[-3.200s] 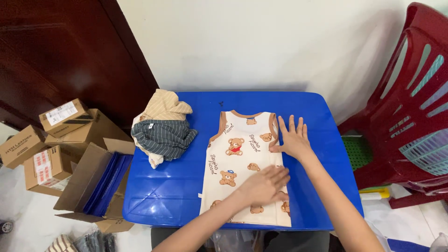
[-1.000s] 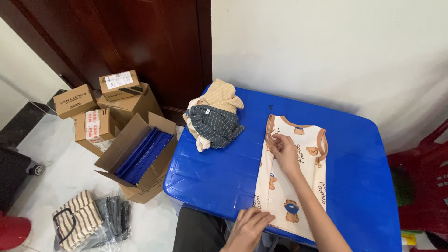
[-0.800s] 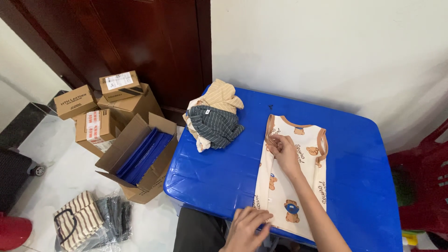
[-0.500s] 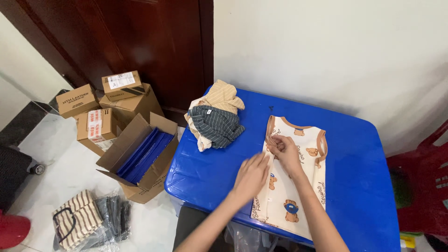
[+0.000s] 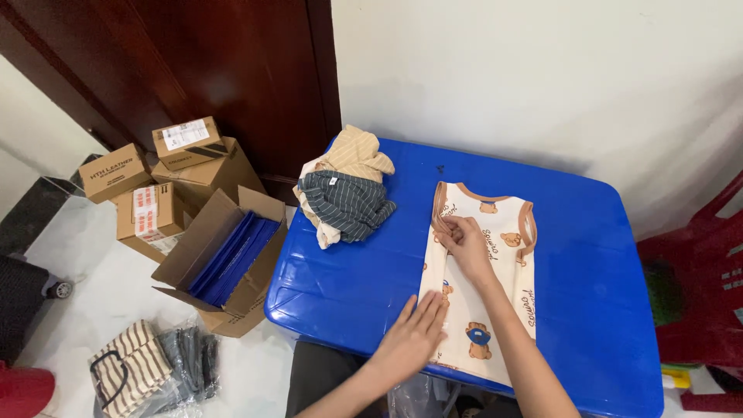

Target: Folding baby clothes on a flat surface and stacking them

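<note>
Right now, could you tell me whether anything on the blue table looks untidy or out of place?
Only the heap of striped clothes: it lies crumpled at the blue table's far-left corner, while the bear-print vest lies flat under both hands.

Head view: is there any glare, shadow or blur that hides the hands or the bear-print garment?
Head view: sharp and evenly lit; soft glare streaks on the blue table, none on the bear-print garment; left hand and right hand are clear, with faint shadows; wide-lens bending at the edges.
</note>
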